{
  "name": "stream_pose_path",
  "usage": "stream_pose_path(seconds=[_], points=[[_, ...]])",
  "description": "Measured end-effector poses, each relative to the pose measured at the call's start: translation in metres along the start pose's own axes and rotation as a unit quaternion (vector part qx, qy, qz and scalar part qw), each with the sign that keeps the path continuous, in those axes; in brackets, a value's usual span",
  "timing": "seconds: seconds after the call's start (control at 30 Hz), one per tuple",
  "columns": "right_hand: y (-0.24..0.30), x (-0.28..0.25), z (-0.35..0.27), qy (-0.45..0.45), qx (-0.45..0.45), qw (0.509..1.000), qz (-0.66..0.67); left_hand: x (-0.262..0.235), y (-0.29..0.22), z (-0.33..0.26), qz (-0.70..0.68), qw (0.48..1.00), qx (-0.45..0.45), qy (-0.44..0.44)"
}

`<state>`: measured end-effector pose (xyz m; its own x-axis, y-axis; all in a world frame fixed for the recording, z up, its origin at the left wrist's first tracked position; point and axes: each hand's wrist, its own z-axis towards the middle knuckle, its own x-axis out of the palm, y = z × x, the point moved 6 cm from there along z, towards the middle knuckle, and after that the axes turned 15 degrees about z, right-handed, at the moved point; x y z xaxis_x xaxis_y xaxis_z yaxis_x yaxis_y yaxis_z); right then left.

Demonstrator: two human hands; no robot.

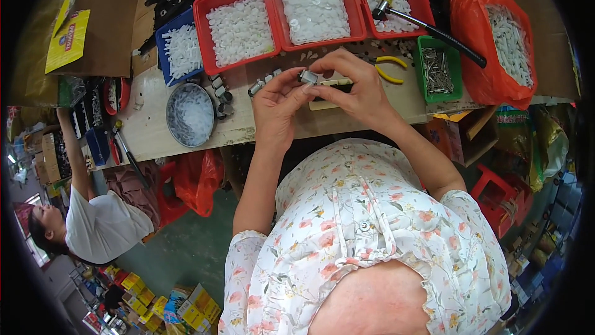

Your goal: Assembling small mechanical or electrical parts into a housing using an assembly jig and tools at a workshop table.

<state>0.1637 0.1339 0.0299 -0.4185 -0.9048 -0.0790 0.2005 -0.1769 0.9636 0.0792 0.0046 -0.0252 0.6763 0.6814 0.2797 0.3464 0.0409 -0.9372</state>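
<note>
Above the near edge of the table, my left hand and my right hand meet at the fingertips. Between them sits a small silver metal cylinder, pinched by the fingers of both hands. Part of it is hidden by my fingertips. Behind my right hand lies a dark block with a cream edge, mostly covered. Several similar metal cylinders rest on the table to the left of my left hand. Yellow-handled pliers lie beyond my right hand.
Three red trays of white plastic pieces line the back, with a hammer across the right one. A blue tray, metal bowl, green tray of metal pins and red bag stand around. A co-worker sits left.
</note>
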Motion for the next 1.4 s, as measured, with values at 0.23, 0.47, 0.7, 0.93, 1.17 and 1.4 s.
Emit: stream_pose_path(seconds=[0.23, 0.47, 0.7, 0.93, 1.17, 1.4], points=[[0.000, -0.007, -0.006, 0.043, -0.087, 0.989, -0.107, 0.006, 0.004, -0.006, -0.056, 0.996, -0.071, -0.010], [-0.016, -0.007, -0.018, 0.097, -0.068, 0.979, -0.164, -0.009, -0.026, -0.024, 0.399, 0.895, 0.149, -0.133], [-0.056, 0.010, -0.028, 0.069, -0.058, 0.963, -0.255, 0.014, 0.005, -0.030, 0.613, 0.711, 0.342, -0.033], [-0.045, 0.019, -0.027, 0.085, -0.084, 0.954, -0.274, 0.000, 0.015, -0.025, 0.629, 0.670, 0.394, -0.004], [-0.057, 0.009, -0.027, 0.091, -0.062, 0.981, -0.160, 0.042, -0.017, -0.037, 0.637, 0.585, 0.501, -0.015], [-0.048, 0.001, -0.031, 0.076, -0.099, 0.969, -0.214, 0.049, -0.021, -0.034, 0.630, 0.546, 0.551, 0.031]])
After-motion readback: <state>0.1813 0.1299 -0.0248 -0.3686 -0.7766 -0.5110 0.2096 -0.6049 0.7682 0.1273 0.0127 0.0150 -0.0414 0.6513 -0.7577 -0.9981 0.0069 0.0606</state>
